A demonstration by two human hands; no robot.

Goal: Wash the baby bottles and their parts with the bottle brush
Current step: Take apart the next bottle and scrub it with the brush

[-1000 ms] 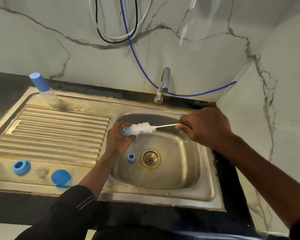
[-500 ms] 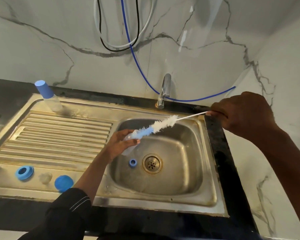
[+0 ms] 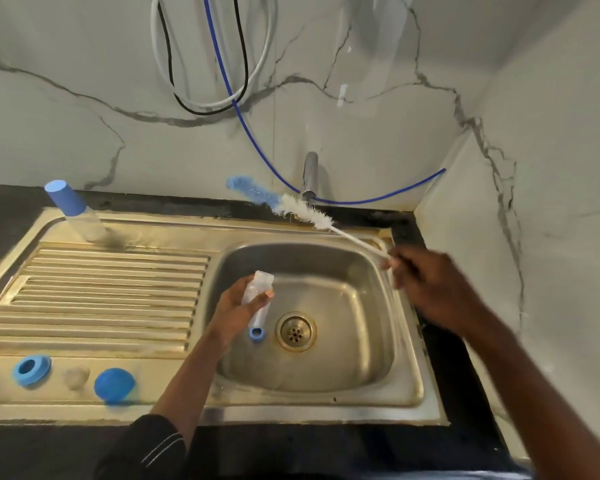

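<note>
Bottle: your left hand (image 3: 234, 311) holds a clear bottle (image 3: 261, 289) over the sink (image 3: 409, 344), just left of the drain (image 3: 295, 331), with one end tilted up toward the back wall.
Left hand: your fingers and thumb are curled round the bottle's middle.
Brush: the brush (image 3: 302, 211) is well apart from the bottle, up over the sink's back rim; its blue and white bristles point left and its thin white handle slants down to your right hand (image 3: 426, 285).
Right hand: your fingers are closed round the handle's end, above the basin's right rim.
In the way: the bristles cross in front of the tap (image 3: 310, 171) and the blue hose (image 3: 257, 147).
Basin: a small blue ring (image 3: 257, 334) lies just below the bottle's lower end; whether they touch cannot be told.
Drainboard, back: a capped bottle (image 3: 75, 211) stands in the far left corner.
Drainboard, front: a blue collar (image 3: 32, 370), a clear teat (image 3: 76, 375) and a blue cap (image 3: 114, 384) sit in a row, apart from each other.
</note>
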